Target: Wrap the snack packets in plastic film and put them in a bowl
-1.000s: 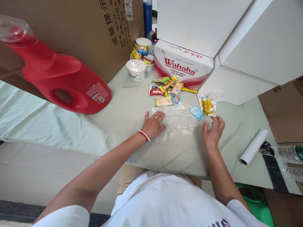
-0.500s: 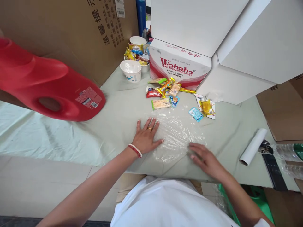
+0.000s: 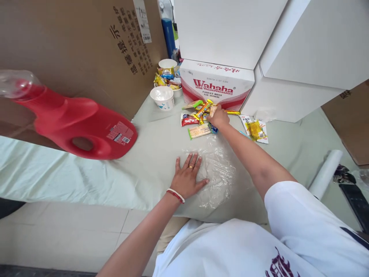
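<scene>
My left hand (image 3: 187, 179) lies flat with fingers spread, palm down at the left edge of a clear plastic bag (image 3: 219, 173) smoothed out over the cloth. Reaching across to the snack pile, my right hand (image 3: 220, 117) has its fingers closed on a small wrapped biscuit (image 3: 212, 111); the fingertips are partly hidden. Around it lie a yellow-wrapped stick (image 3: 204, 109), a red packet (image 3: 188, 119), a cracker pack with green ends (image 3: 199, 131) and a dark blue packet (image 3: 213, 128), partly covered by the hand.
A Wahaha carton (image 3: 216, 84) stands behind the snacks, a paper bowl (image 3: 163, 98) left of it. A big red jug (image 3: 95, 130) is at the left. To the right are a yellow-wrapped snack (image 3: 256, 130), a white roll (image 3: 327, 173) and a phone (image 3: 354, 204).
My right hand has left the plastic bag and moved forward to the snack pile, closing on the wrapped biscuit. My left hand stays flat by the bag. The camera view has shifted.
</scene>
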Tool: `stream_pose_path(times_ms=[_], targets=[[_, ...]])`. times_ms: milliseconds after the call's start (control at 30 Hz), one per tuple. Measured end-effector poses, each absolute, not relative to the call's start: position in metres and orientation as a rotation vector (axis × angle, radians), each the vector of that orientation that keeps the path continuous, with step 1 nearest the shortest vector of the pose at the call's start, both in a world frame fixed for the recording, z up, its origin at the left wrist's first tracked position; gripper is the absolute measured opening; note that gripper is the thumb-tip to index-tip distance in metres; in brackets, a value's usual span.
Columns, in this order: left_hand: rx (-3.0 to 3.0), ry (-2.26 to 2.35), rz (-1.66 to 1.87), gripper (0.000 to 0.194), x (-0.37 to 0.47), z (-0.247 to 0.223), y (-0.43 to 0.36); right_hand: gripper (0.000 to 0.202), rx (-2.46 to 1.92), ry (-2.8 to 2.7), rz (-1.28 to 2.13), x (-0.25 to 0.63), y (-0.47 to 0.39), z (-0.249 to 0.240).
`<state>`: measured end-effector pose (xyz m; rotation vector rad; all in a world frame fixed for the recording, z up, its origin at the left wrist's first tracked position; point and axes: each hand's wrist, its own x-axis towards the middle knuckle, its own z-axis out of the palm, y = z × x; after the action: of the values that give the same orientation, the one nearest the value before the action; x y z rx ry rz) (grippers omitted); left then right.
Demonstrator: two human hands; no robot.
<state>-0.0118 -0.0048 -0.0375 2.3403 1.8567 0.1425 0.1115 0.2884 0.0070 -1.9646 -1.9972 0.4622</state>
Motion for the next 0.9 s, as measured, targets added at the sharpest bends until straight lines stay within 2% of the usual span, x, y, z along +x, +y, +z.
stream_pose_path(times_ms=[100,200,333,433,667,900], targets=[[2.352,1.825,0.161,0.092,-0.014,-0.04,-0.005,0.065,-1.885,-2.052,0.376,0.141,0.277,0.012],[2.349,1.783,0.207,0.095,-0.015,-0.041,-0.005,0.055,-1.592,-2.26,0.356,0.187,0.252,0.034],[2.332,1.752,0.243,0.097,-0.015,-0.041,-0.006,0.063,-0.93,-2.607,0.492,0.227,0.189,0.059],[2.322,1.749,0.264,0.1,-0.015,-0.042,-0.006,0.063,-0.652,-2.809,0.672,0.231,0.138,0.051],[2.314,1.736,0.24,0.107,-0.022,-0.04,-0.004,0.07,-0.77,-2.888,0.767,0.232,0.099,0.003],[2.291,1.815,0.152,0.104,-0.031,-0.035,-0.018,0.057,-0.732,-2.786,0.891,0.25,0.102,0.01]])
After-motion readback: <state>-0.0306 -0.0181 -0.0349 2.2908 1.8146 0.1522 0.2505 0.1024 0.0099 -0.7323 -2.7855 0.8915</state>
